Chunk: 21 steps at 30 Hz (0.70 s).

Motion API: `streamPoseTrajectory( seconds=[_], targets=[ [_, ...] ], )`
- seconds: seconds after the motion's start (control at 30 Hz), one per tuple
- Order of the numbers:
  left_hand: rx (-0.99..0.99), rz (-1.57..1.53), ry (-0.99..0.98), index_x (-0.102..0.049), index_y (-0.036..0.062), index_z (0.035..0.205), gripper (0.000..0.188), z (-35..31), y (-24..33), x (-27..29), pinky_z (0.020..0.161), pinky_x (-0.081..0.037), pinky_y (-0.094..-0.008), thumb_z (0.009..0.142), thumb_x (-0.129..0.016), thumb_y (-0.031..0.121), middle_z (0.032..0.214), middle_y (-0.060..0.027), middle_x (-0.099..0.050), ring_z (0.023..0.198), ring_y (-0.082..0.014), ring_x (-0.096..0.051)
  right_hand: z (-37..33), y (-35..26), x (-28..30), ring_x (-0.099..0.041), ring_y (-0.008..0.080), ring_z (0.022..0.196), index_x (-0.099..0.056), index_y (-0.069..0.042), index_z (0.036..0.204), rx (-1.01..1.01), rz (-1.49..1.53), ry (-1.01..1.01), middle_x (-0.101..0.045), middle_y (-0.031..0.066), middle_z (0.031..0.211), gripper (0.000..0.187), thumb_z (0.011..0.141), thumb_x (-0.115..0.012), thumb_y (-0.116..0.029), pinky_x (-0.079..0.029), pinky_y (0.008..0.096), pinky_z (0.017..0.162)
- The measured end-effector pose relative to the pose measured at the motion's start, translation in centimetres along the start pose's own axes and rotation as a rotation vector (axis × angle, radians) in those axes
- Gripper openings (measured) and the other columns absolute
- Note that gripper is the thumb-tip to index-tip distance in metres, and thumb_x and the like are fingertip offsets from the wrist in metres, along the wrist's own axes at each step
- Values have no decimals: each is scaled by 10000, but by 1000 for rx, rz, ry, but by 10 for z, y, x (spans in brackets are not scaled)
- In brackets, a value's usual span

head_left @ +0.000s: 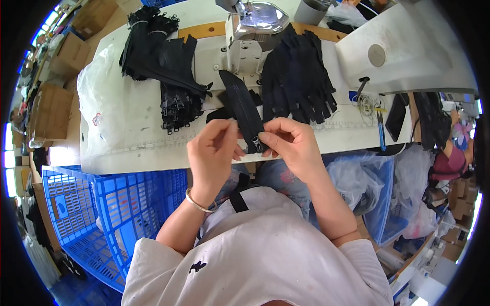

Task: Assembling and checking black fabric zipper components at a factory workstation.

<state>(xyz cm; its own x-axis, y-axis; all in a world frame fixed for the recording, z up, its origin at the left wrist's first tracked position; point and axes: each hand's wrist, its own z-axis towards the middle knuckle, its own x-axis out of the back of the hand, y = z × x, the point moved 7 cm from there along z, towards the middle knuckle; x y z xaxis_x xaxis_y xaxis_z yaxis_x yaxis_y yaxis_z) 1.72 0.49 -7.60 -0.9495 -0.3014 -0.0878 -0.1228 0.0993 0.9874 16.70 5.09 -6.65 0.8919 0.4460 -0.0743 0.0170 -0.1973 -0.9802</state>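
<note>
Both my hands hold one black zipper (241, 104) over the near edge of the white sewing table (127, 137). My right hand (288, 144) pinches its near end, where a small metal slider sits between thumb and fingers. My left hand (213, 153) grips the same end from the left side. The zipper's far end points up toward the sewing machine (255, 30). A bracelet circles my left wrist.
Bundles of black zippers (163, 61) lie at the left of the table and another pile (298, 76) at the right. A blue plastic crate (109, 209) stands at my left. Clear plastic bags (367, 183) sit at my right. Blue-handled snips (381, 130) rest on the table.
</note>
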Motion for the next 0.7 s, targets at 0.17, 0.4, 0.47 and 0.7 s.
streamPoseTrajectory(
  seconds=[0.17,0.4,0.47,0.7],
  targets=[
    [-221,179,127,-597,-31,877,77,-4,20,8,445,-424,-190,915,-541,5,676,-54,-600,504,-76,-573,1,-5,-6,-588,55,656,-636,27,911,16,35,-42,-638,29,791,87,858,-657,-39,-486,202,593],
    [-389,362,433,-578,4,862,28,-1,40,63,455,-401,-216,853,-589,-20,724,-74,-585,461,-98,-515,-8,-1,14,-575,44,694,-636,24,903,64,123,-3,-633,14,784,64,863,-643,-26,-497,208,635],
    [-456,672,307,-601,-1,925,63,-6,44,65,444,-378,-214,862,-599,3,785,-72,-596,465,-75,-487,-7,-4,10,-575,43,698,-635,20,904,97,154,9,-634,15,787,62,865,-642,-27,-497,206,639],
    [79,-49,-103,-633,-38,1052,209,-8,7,8,550,-455,-212,918,-604,119,914,-66,-610,627,-66,-530,1,-6,1,-582,47,709,-630,17,895,129,98,46,-648,16,806,80,865,-652,-53,-476,205,637]
  ],
)
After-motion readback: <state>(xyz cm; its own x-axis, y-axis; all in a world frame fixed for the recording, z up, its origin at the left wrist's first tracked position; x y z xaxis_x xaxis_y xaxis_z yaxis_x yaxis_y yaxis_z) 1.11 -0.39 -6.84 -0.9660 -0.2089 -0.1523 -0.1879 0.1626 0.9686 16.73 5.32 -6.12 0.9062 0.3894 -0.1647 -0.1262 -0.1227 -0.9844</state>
